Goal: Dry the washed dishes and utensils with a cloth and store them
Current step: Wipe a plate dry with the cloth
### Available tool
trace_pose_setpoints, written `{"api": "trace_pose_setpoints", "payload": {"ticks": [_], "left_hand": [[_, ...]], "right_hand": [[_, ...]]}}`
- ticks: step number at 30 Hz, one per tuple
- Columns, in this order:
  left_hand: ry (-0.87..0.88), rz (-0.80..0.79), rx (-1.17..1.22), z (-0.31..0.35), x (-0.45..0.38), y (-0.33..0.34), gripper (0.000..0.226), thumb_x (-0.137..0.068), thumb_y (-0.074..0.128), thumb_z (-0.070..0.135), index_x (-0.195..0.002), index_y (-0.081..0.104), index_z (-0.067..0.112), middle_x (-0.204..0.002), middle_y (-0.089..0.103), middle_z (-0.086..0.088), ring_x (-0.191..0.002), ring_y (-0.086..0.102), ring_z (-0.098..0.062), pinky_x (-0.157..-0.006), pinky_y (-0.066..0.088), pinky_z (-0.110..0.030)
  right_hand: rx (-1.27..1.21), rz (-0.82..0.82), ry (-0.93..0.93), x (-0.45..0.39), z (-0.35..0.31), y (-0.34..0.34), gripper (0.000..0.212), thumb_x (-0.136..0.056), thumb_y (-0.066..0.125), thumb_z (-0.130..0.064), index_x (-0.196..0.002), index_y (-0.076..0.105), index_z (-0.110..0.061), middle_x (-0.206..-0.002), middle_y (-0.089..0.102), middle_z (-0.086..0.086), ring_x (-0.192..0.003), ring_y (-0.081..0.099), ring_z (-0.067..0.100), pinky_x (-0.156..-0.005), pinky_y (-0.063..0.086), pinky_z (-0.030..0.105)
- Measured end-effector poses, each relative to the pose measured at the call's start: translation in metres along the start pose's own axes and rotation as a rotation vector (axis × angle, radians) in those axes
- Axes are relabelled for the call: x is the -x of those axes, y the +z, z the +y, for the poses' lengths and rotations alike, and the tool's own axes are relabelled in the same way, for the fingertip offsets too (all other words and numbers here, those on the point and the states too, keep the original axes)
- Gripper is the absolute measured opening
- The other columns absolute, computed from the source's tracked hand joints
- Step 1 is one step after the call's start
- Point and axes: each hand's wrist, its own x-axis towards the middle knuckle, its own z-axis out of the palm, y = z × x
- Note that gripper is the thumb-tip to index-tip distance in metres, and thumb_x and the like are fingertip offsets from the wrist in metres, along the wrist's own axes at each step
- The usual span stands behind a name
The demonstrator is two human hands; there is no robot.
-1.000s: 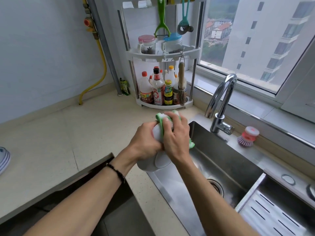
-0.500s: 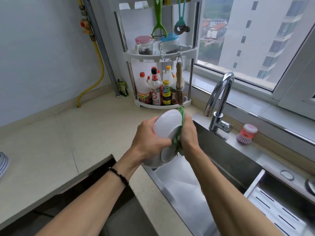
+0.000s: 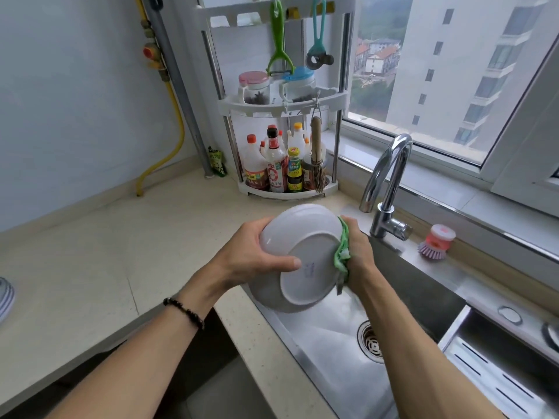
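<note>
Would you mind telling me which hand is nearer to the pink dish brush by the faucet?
Right. The right hand, holding the green cloth against the bowl, is closer to the dish brush. The left hand grips the bowl's far side.

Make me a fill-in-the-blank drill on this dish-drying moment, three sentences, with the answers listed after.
1. The left hand grips a white ____, its underside facing the camera.
2. The right hand presses a ____-coloured cloth against the rim.
3. The pink dish brush stands on the steel ledge to the right of the ____.

Missing words: bowl; green; faucet
</note>
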Motion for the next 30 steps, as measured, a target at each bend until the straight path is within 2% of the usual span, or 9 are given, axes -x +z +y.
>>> {"api": "trace_pose_setpoints", "payload": {"ticks": [5,7,10,12,17,22,24,26,30], "left_hand": [[-0.048,-0.06,-0.28,0.016,-0.015,0.008,0.047,-0.058,0.087,0.028,-0.101,0.071,0.021,-0.094,0.074,-0.001,-0.085,0.072,-0.018,-0.078,0.061,-0.045],[-0.066,-0.063,-0.321,0.015,-0.018,0.009,0.04,-0.057,0.082,0.019,-0.096,0.072,0.019,-0.09,0.074,-0.004,-0.083,0.072,-0.022,-0.075,0.061,-0.047],[-0.061,0.023,-0.32,0.008,-0.019,0.011,0.048,-0.055,0.085,0.016,-0.1,0.07,0.021,-0.095,0.072,-0.002,-0.085,0.071,-0.022,-0.077,0.061,-0.047],[-0.047,0.073,-0.302,0.004,-0.018,0.012,0.05,-0.054,0.088,0.018,-0.101,0.069,0.021,-0.096,0.072,0.0,-0.086,0.071,-0.021,-0.078,0.061,-0.046],[0.033,0.144,-0.253,-0.006,-0.002,0.017,0.047,-0.063,0.087,0.008,-0.102,0.068,0.024,-0.095,0.069,0.003,-0.085,0.068,-0.019,-0.066,0.059,-0.03],[-0.014,0.278,-0.255,-0.015,-0.003,0.022,0.043,-0.058,0.088,0.021,-0.096,0.068,0.019,-0.091,0.07,0.002,-0.082,0.069,-0.02,-0.069,0.061,-0.04],[0.038,0.249,-0.215,-0.014,-0.001,0.016,0.047,-0.06,0.089,0.016,-0.101,0.068,0.019,-0.095,0.069,0.003,-0.086,0.069,-0.02,-0.066,0.061,-0.033],[0.083,0.242,-0.12,-0.01,0.006,0.012,0.051,-0.065,0.088,0.005,-0.109,0.066,0.02,-0.101,0.068,0.002,-0.09,0.068,-0.017,-0.066,0.059,-0.025],[0.062,0.198,0.021,-0.013,0.011,0.004,0.06,-0.064,0.09,0.012,-0.118,0.065,0.017,-0.109,0.07,-0.002,-0.098,0.069,-0.021,-0.073,0.061,-0.029]], "right_hand": [[0.417,-0.226,-0.358,0.012,-0.026,0.006,0.057,-0.096,0.055,-0.044,-0.064,0.064,0.001,-0.056,0.055,0.004,-0.054,0.047,0.017,-0.056,0.037,0.03],[0.45,-0.205,-0.444,0.014,-0.028,0.011,0.051,-0.101,0.054,-0.037,-0.063,0.065,-0.004,-0.056,0.056,0.0,-0.051,0.048,0.012,-0.053,0.038,0.027],[0.434,-0.165,-0.548,0.022,-0.011,0.028,0.027,-0.103,0.047,-0.041,-0.09,0.064,-0.025,-0.096,0.059,-0.001,-0.089,0.058,0.014,-0.077,0.047,0.029],[0.461,-0.101,-0.599,0.029,0.011,0.041,0.033,-0.098,0.042,-0.053,-0.116,0.061,-0.035,-0.12,0.051,-0.005,-0.114,0.052,0.013,-0.096,0.043,0.03],[0.095,-0.087,-0.159,0.017,0.007,0.03,0.052,-0.083,0.037,-0.066,-0.088,0.071,-0.027,-0.102,0.07,0.01,-0.103,0.065,0.033,-0.093,0.052,0.052],[0.353,-0.187,-0.512,0.031,0.022,0.053,0.049,-0.095,0.032,-0.057,-0.14,0.047,-0.046,-0.154,0.036,0.004,-0.145,0.03,0.018,-0.119,0.023,0.039],[0.231,-0.169,-0.361,0.029,0.018,0.048,0.047,-0.09,0.033,-0.068,-0.126,0.055,-0.047,-0.146,0.048,0.002,-0.135,0.044,0.019,-0.114,0.034,0.043],[-0.02,-0.129,-0.051,0.026,0.013,0.039,0.058,-0.084,0.04,-0.077,-0.101,0.073,-0.033,-0.117,0.07,0.008,-0.111,0.064,0.026,-0.101,0.05,0.051],[-0.098,-0.024,0.048,0.015,0.013,0.031,0.053,-0.096,0.05,-0.051,-0.054,0.072,-0.029,-0.072,0.068,0.005,-0.078,0.062,0.024,-0.083,0.052,0.044]]}}
